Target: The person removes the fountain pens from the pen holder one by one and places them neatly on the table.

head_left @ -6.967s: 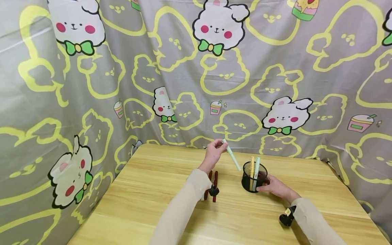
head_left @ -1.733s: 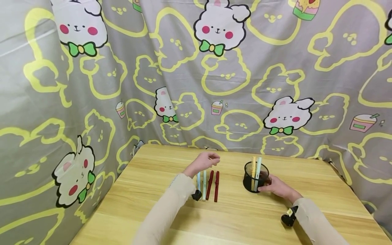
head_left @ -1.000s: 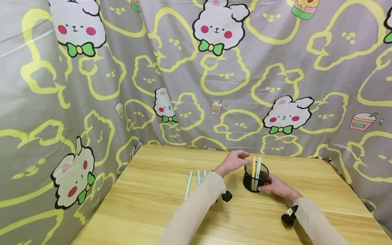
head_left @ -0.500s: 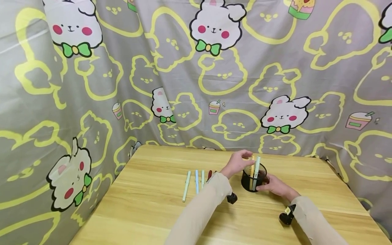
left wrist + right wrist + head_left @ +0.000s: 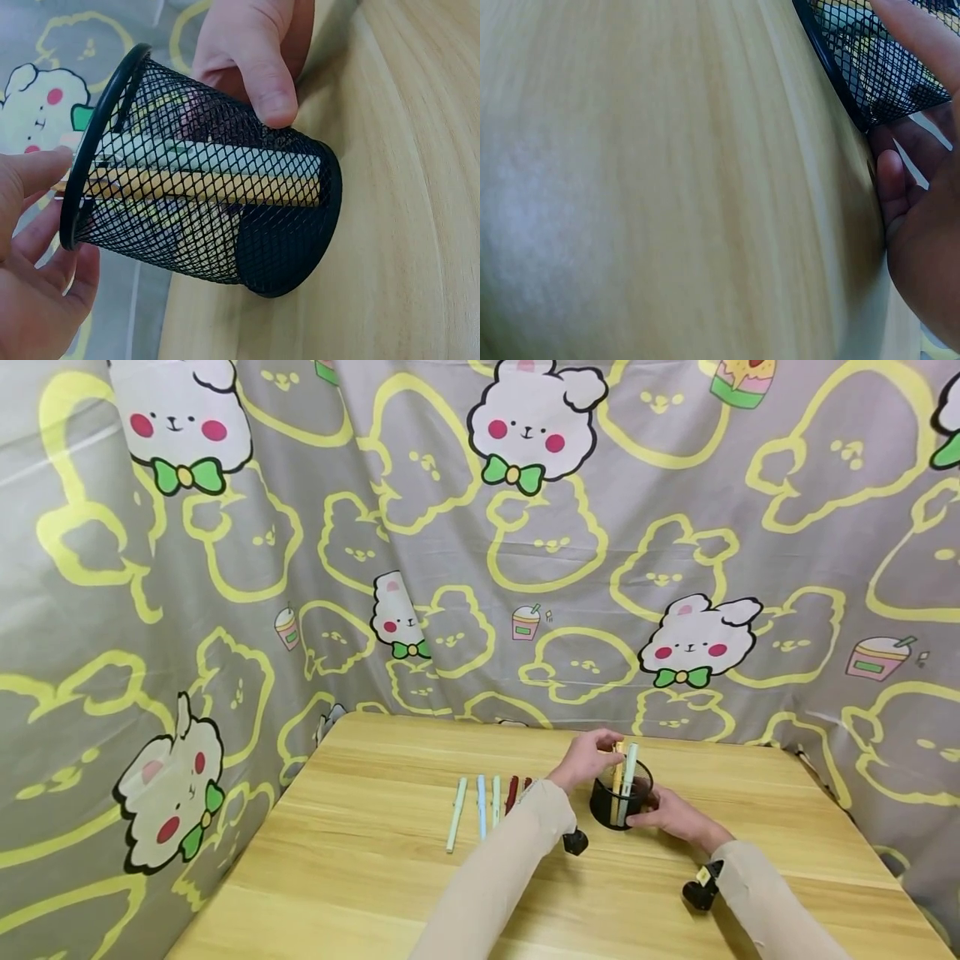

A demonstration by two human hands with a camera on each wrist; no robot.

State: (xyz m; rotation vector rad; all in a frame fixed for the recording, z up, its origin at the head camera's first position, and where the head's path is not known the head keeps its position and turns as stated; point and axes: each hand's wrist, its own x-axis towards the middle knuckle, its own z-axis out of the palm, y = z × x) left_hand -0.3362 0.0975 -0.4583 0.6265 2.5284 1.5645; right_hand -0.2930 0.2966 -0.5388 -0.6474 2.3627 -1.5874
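A black mesh pen cup (image 5: 602, 808) stands upright on the table, holding a yellow pen (image 5: 202, 185) and a pale green pen (image 5: 631, 763). My left hand (image 5: 587, 758) is at the cup's rim, thumb and fingers pinching the top of the yellow pen; the fingertips are partly hidden behind the rim in the left wrist view. From the other side, my right hand (image 5: 681, 818) grips the cup's wall low down, its thumb on the mesh. In the right wrist view, curled fingers (image 5: 892, 187) rest by the cup's base.
Left of the cup lies a row of pens: a pale green pen (image 5: 457, 815), a light blue pen (image 5: 482, 806), another pale green pen (image 5: 496, 797) and two dark red pens (image 5: 512, 793), partly behind my left sleeve. A patterned curtain (image 5: 450, 527) hangs behind the wooden table (image 5: 360, 852).
Seven seconds ago my left hand held a pale green pen in the air. Since then it moved from above the row, empty, rightward to the yellow pen. My right hand stayed on the cup.
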